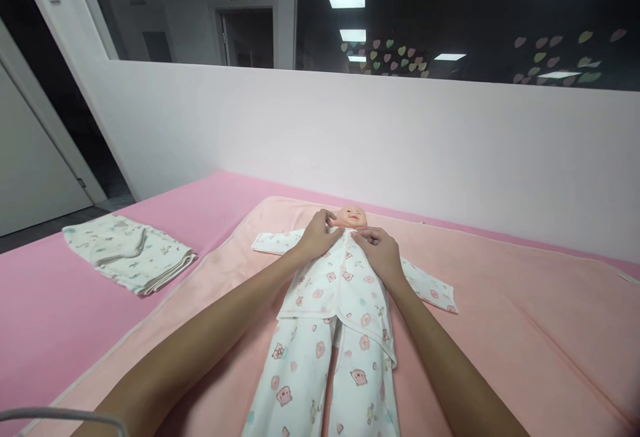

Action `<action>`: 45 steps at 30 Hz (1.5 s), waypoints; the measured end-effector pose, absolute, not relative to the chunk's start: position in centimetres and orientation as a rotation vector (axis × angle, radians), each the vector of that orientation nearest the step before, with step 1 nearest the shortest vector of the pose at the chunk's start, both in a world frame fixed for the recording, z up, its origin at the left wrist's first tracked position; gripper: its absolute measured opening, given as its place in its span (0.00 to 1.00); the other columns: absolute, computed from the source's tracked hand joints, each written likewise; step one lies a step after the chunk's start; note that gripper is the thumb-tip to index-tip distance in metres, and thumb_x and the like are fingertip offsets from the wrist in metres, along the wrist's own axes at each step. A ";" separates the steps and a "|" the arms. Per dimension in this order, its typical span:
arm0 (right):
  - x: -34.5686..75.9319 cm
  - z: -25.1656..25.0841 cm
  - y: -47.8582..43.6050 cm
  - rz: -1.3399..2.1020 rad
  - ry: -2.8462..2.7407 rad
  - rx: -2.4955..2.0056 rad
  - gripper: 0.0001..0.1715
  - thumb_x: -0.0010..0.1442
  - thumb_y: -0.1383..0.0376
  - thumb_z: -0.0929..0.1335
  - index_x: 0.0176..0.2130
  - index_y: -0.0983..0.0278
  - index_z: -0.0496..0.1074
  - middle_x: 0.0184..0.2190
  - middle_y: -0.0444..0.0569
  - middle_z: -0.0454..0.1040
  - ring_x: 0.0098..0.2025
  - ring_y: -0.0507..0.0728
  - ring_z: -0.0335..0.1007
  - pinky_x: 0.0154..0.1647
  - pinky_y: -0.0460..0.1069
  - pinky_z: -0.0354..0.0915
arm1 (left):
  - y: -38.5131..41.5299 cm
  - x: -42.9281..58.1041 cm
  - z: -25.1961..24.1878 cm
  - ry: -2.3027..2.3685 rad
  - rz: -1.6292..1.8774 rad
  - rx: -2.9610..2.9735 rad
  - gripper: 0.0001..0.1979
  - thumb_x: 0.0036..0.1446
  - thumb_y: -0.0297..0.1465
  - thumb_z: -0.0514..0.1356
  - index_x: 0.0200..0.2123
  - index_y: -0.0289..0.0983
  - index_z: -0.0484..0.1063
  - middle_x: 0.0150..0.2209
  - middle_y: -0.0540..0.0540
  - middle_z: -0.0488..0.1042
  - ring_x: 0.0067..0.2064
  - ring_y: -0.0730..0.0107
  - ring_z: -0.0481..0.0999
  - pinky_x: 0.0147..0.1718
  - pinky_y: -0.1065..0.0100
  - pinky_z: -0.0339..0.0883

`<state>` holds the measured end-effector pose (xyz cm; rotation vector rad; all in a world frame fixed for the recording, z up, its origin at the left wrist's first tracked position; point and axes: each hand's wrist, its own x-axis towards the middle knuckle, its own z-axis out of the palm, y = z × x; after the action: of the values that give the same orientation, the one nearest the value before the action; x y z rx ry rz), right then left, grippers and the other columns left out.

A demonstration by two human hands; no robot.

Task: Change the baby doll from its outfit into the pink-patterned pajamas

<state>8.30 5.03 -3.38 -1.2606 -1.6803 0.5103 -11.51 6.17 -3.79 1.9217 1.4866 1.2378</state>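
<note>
A baby doll (353, 215) lies on its back with its head at the far end. It wears a white baby jacket (327, 283) with pink animal prints and matching trousers (300, 370). My left hand (320, 235) is at the collar on the left of the doll's neck, thumb on the cloth and fingers curled round the edge. Across from it, my right hand (381, 253) pinches the collar's right side between thumb and fingers. Both jacket sleeves stretch outward on the blanket. The front edges meet near the middle and part slightly at the hem.
A peach blanket (500, 290) covers much of a pink padded surface (40, 310). Folded printed cloth (130, 250) lies at the left. A white wall (400, 137) with dark windows stands behind. A grey cable (65, 413) crosses the lower left corner.
</note>
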 end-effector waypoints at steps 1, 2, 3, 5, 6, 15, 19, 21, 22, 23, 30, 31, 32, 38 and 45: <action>9.0 -3.4 4.4 0.484 -1.690 -1.249 0.23 0.62 0.47 0.69 0.43 0.61 0.81 0.50 0.51 0.74 0.47 0.58 0.69 0.50 0.53 0.65 | 5.9 -12.5 -3.9 1.540 1.235 1.975 0.20 0.64 0.42 0.59 0.54 0.38 0.67 0.52 0.41 0.73 0.50 0.61 0.73 0.49 0.64 0.68; 10.0 -3.4 3.7 0.442 -1.720 -1.241 0.24 0.62 0.47 0.68 0.45 0.60 0.81 0.52 0.51 0.73 0.51 0.59 0.68 0.53 0.54 0.65 | 5.6 -13.8 -4.0 1.611 1.204 2.020 0.20 0.65 0.43 0.58 0.55 0.39 0.67 0.54 0.41 0.72 0.54 0.59 0.71 0.53 0.61 0.65; 11.4 -3.4 3.0 0.387 -1.771 -1.240 0.24 0.64 0.47 0.67 0.47 0.60 0.80 0.54 0.52 0.72 0.54 0.61 0.67 0.55 0.55 0.64 | 5.4 -15.4 -4.1 1.692 1.151 2.051 0.19 0.66 0.44 0.56 0.54 0.39 0.68 0.56 0.41 0.72 0.58 0.56 0.68 0.57 0.60 0.62; 15.1 -3.7 1.7 0.257 -1.885 -1.300 0.27 0.65 0.46 0.65 0.52 0.59 0.79 0.57 0.53 0.70 0.59 0.63 0.64 0.59 0.57 0.61 | 4.9 -19.4 -4.3 1.884 0.985 2.040 0.20 0.67 0.46 0.52 0.51 0.40 0.71 0.57 0.41 0.73 0.61 0.51 0.66 0.60 0.57 0.59; 17.3 -4.0 1.2 0.221 -1.912 -1.384 0.28 0.65 0.46 0.64 0.53 0.59 0.78 0.57 0.53 0.70 0.59 0.63 0.63 0.60 0.57 0.60 | 4.7 -21.6 -4.4 1.947 0.928 1.992 0.20 0.66 0.47 0.51 0.47 0.38 0.72 0.54 0.38 0.75 0.60 0.48 0.67 0.58 0.56 0.60; 26.3 -7.0 0.5 0.394 -1.645 -2.004 0.28 0.65 0.44 0.61 0.44 0.64 0.74 0.41 0.53 0.76 0.43 0.62 0.72 0.45 0.52 0.63 | 4.4 -29.9 -7.4 2.141 0.719 1.839 0.21 0.59 0.51 0.53 0.35 0.39 0.71 0.39 0.42 0.78 0.45 0.52 0.75 0.45 0.60 0.62; 26.9 -6.9 0.5 0.387 -1.584 -2.020 0.30 0.66 0.43 0.59 0.46 0.63 0.74 0.40 0.52 0.76 0.42 0.60 0.72 0.41 0.49 0.62 | 4.5 -30.4 -8.2 2.149 0.781 1.869 0.21 0.64 0.50 0.46 0.33 0.39 0.64 0.34 0.47 0.75 0.37 0.60 0.74 0.37 0.65 0.62; 27.3 -6.9 0.5 0.360 -1.546 -2.035 0.30 0.65 0.44 0.60 0.47 0.64 0.74 0.41 0.53 0.76 0.43 0.60 0.72 0.41 0.49 0.62 | 4.5 -30.6 -8.4 2.168 0.799 1.883 0.21 0.65 0.50 0.46 0.33 0.39 0.63 0.33 0.48 0.75 0.36 0.61 0.73 0.37 0.64 0.61; 27.5 -7.0 0.5 0.349 -1.534 -2.047 0.30 0.65 0.44 0.60 0.47 0.64 0.73 0.41 0.54 0.75 0.43 0.60 0.72 0.40 0.50 0.62 | 4.5 -30.6 -8.4 2.180 0.802 1.898 0.20 0.65 0.49 0.47 0.34 0.40 0.63 0.33 0.48 0.75 0.36 0.61 0.73 0.39 0.63 0.61; 27.6 -7.2 0.6 0.330 -1.533 -2.051 0.28 0.64 0.45 0.61 0.47 0.64 0.73 0.40 0.53 0.75 0.42 0.60 0.71 0.40 0.50 0.61 | 4.5 -30.6 -8.5 2.192 0.803 1.917 0.18 0.64 0.48 0.49 0.35 0.40 0.63 0.33 0.48 0.75 0.36 0.60 0.74 0.42 0.62 0.61; 27.3 -8.3 0.6 -0.274 -1.716 -1.764 0.22 0.61 0.57 0.60 0.47 0.67 0.72 0.48 0.58 0.71 0.50 0.65 0.63 0.50 0.57 0.61 | 4.0 -30.0 -8.4 2.269 0.917 2.039 0.16 0.63 0.37 0.52 0.49 0.36 0.67 0.45 0.36 0.76 0.51 0.43 0.71 0.52 0.48 0.60; 26.9 -7.9 0.3 -0.338 -1.728 -1.701 0.23 0.62 0.57 0.60 0.48 0.67 0.71 0.49 0.59 0.71 0.50 0.65 0.62 0.51 0.57 0.60 | 3.8 -29.7 -8.0 2.263 0.953 2.062 0.16 0.63 0.36 0.51 0.50 0.35 0.67 0.48 0.34 0.75 0.54 0.41 0.69 0.53 0.47 0.59; 26.1 -7.3 -0.2 -0.357 -1.727 -1.637 0.23 0.63 0.56 0.60 0.49 0.67 0.71 0.50 0.58 0.70 0.50 0.65 0.62 0.50 0.57 0.60 | 3.5 -29.2 -7.4 2.246 0.990 2.087 0.17 0.63 0.35 0.51 0.51 0.35 0.67 0.51 0.33 0.73 0.56 0.41 0.68 0.54 0.47 0.59; 16.2 -0.3 -5.0 0.182 -1.890 -1.338 0.19 0.72 0.51 0.62 0.49 0.61 0.69 0.45 0.50 0.71 0.43 0.56 0.65 0.42 0.50 0.62 | 0.3 -20.9 -1.0 1.514 0.929 2.158 0.18 0.68 0.48 0.52 0.46 0.40 0.70 0.45 0.44 0.77 0.41 0.62 0.75 0.39 0.65 0.67; 8.0 2.7 -6.3 0.448 -2.308 -1.371 0.13 0.70 0.55 0.65 0.42 0.63 0.68 0.40 0.46 0.71 0.39 0.53 0.65 0.36 0.47 0.56 | -1.6 -13.0 1.2 1.296 0.605 2.019 0.20 0.63 0.50 0.58 0.36 0.38 0.72 0.34 0.47 0.75 0.31 0.67 0.69 0.28 0.67 0.57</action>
<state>8.05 -6.27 2.68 -1.3711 -2.3084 0.4478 -13.01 -1.60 1.23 2.0191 1.2956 0.6050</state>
